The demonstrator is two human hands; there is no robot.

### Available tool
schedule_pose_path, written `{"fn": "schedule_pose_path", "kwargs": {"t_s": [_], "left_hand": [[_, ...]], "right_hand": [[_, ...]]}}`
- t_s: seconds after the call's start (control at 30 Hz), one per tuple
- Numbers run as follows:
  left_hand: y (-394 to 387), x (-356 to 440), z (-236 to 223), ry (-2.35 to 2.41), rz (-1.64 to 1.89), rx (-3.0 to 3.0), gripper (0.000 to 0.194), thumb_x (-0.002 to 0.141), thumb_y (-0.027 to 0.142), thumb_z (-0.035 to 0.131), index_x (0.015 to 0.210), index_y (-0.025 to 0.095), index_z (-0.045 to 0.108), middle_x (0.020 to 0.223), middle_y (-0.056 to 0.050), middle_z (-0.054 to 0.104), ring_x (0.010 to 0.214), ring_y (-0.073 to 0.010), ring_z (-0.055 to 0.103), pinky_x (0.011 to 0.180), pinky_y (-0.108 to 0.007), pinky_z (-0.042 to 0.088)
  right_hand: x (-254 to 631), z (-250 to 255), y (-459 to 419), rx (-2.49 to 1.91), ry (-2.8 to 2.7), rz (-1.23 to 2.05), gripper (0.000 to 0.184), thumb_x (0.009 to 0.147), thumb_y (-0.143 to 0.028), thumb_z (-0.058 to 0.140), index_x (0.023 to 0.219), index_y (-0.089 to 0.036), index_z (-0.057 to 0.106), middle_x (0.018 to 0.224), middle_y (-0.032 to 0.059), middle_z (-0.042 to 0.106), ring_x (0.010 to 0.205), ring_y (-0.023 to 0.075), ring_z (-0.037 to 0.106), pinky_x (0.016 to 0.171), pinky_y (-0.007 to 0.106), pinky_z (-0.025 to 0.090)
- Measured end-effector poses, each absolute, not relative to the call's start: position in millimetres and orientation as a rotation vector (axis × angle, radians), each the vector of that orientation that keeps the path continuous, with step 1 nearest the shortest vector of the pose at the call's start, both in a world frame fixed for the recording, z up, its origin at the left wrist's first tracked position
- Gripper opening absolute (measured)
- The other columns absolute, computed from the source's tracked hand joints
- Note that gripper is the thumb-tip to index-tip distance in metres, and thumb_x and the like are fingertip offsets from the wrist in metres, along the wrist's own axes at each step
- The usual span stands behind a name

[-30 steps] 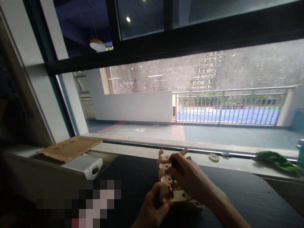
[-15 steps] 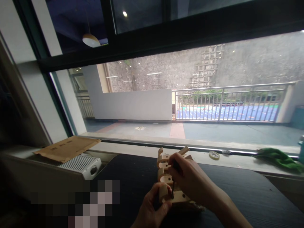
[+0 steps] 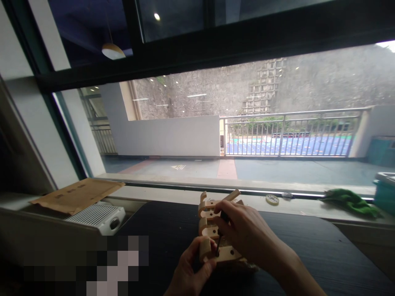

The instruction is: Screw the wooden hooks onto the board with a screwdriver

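On the dark table lie several pale wooden hook-shaped pieces (image 3: 210,232) in a row, each with dark holes and a curled left end. My left hand (image 3: 193,267) is closed around the curled end of the nearest wooden hook (image 3: 228,253), thumb in front and fingers behind. A screwdriver (image 3: 219,243) with a dark handle and thin shaft is gripped in my right hand (image 3: 239,222). Its tip meets a hole in that nearest hook, beside my left fingers. My right hand covers most of the handle and the right ends of the farther pieces.
Around the work spreads a black tabletop (image 3: 296,242). Behind it, the windowsill (image 3: 173,195) carries a tape roll (image 3: 272,200) and a green cloth (image 3: 348,202). At left, a brown envelope (image 3: 78,193) rests on a white vented appliance (image 3: 97,218). A blurred patch covers the lower left.
The whole view has shifted slightly, so everything sits a little farther left. Both hands keep their holds; the screwdriver stays at the same hook, its shaft leaning slightly more.
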State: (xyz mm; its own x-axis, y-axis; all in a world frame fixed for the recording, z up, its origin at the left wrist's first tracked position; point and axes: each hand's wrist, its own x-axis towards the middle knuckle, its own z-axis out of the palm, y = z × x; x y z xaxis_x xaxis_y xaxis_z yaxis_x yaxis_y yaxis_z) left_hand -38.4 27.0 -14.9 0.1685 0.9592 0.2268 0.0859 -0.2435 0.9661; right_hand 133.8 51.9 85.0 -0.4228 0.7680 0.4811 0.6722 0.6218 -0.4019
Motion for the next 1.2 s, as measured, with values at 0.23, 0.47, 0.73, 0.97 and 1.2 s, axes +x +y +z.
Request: {"fn": "schedule_pose_path", "kwargs": {"t_s": [0.23,0.47,0.73,0.97,1.2], "left_hand": [[26.3,-38.9,-15.9,1.047,1.208,1.533,0.019,0.076,0.029,0.065,0.091,0.018,0.059,0.084,-0.002,0.061,0.078,-0.0159,0.053,0.076,-0.026,0.042],[29.1,-38.5,-17.7,1.023,1.237,1.51,0.02,0.075,0.03,0.067,0.09,0.018,0.061,0.084,-0.002,0.061,0.079,-0.0162,0.053,0.076,-0.025,0.043],[27.5,-38.5,-16.4,1.037,1.218,1.534,0.018,0.076,0.027,0.065,0.091,0.018,0.061,0.086,-0.003,0.063,0.082,-0.017,0.054,0.078,-0.025,0.042],[31.5,-41.8,-22.7,1.028,1.181,1.573,0.018,0.08,0.027,0.062,0.095,0.019,0.058,0.09,-0.003,0.061,0.086,-0.0174,0.054,0.081,-0.026,0.041],[32.6,-43.8,-26.1,1.004,1.159,1.584,0.017,0.081,0.027,0.061,0.096,0.019,0.057,0.092,-0.002,0.06,0.087,-0.0169,0.053,0.079,-0.025,0.041]], "right_hand": [[131.4,83.7,54.5,-1.175,-2.195,0.151,0.012,0.088,-0.028,0.047,0.084,-0.022,0.057,0.069,-0.002,0.064,0.061,0.0124,0.056,0.054,0.024,0.028],[133.7,86.9,50.0,-1.132,-2.213,0.169,0.014,0.088,-0.03,0.046,0.081,-0.023,0.056,0.067,-0.0021,0.063,0.06,0.012,0.054,0.054,0.024,0.027],[128.1,76.3,61.8,-1.279,-2.135,0.103,0.02,0.091,-0.032,0.041,0.077,-0.021,0.049,0.061,-0.0019,0.057,0.054,0.0122,0.048,0.052,0.025,0.024],[137.5,86.0,51.4,-1.185,-2.188,0.154,0.008,0.087,-0.03,0.049,0.085,-0.025,0.055,0.063,-0.0051,0.058,0.054,0.01,0.048,0.052,0.023,0.023],[136.2,83.3,57.7,-1.218,-2.166,0.159,0.02,0.088,-0.032,0.048,0.072,-0.021,0.048,0.058,-0.0049,0.053,0.052,0.0088,0.042,0.051,0.024,0.021]]}}
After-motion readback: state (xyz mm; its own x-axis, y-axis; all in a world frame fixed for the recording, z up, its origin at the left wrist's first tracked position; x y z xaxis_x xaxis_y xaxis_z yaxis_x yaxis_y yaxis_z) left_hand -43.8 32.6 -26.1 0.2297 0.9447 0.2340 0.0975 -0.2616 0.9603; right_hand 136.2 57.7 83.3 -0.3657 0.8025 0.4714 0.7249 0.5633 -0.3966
